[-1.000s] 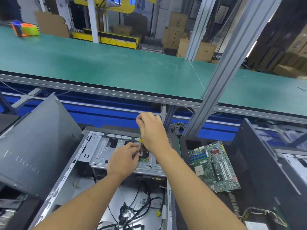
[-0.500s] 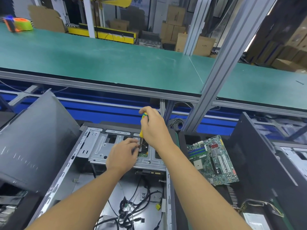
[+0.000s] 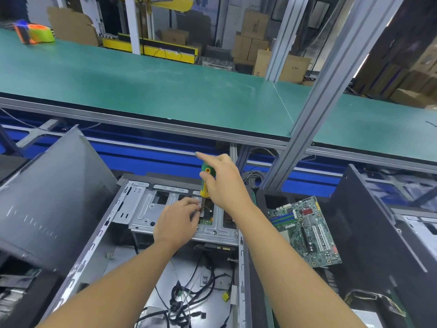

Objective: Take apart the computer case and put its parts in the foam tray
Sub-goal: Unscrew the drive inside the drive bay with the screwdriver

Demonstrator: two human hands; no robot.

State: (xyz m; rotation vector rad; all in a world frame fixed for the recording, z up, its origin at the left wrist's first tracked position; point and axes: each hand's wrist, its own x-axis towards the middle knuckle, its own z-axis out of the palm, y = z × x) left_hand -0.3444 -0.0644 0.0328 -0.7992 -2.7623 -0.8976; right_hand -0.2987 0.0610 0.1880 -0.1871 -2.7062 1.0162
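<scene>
Right hand (image 3: 224, 185) grips the screwdriver (image 3: 204, 189), forefinger straight, left hand (image 3: 176, 221) pinches its shaft over the cage (image 3: 146, 209); advisable: keep shaft plumb, press firmly while turning.

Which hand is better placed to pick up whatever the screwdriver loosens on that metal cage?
Left, most likely. The left hand has its fingertips right at the tip of the screwdriver on the cage. The right hand is higher up, busy holding the handle.

Green bench (image 3: 165, 86), what may be a tape dispenser (image 3: 35, 34) at its far left
</scene>
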